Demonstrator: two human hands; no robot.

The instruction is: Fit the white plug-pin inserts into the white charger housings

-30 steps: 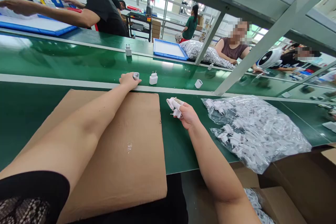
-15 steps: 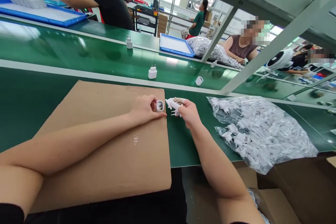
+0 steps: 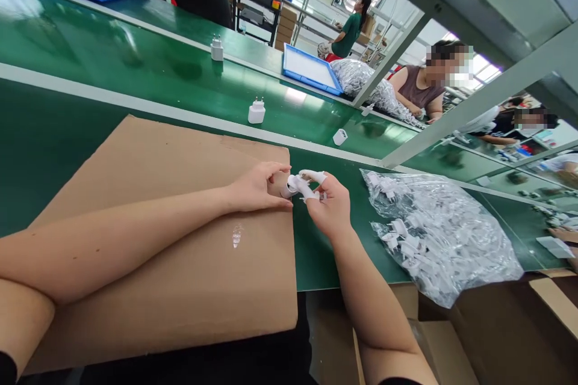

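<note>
My left hand (image 3: 257, 186) rests over the cardboard's right edge. Its thumb and fingers curl around a white charger housing (image 3: 286, 190), whose far side they partly hide. From the right, my right hand (image 3: 332, 204) meets it, pinching a small white plug piece (image 3: 296, 183) against the housing's open end. White covers sit on some of the right fingertips. More white bits show within that hand, too blurred to tell apart. Under the left hand and forearm lies the flat brown cardboard (image 3: 189, 283).
Chargers stand on the green belt ahead: one upright (image 3: 256, 112), one farther back (image 3: 217, 48), one lying tilted (image 3: 340, 136). A clear bag of white plug parts (image 3: 447, 228) lies at right, above an open carton (image 3: 487, 325). A slanted metal post (image 3: 478, 96) crosses the right side. Co-workers sit beyond.
My two hands have come together, so the plug piece now touches the housing's open end. The view has shifted a little, and the scene beyond the belt sits higher at left.
</note>
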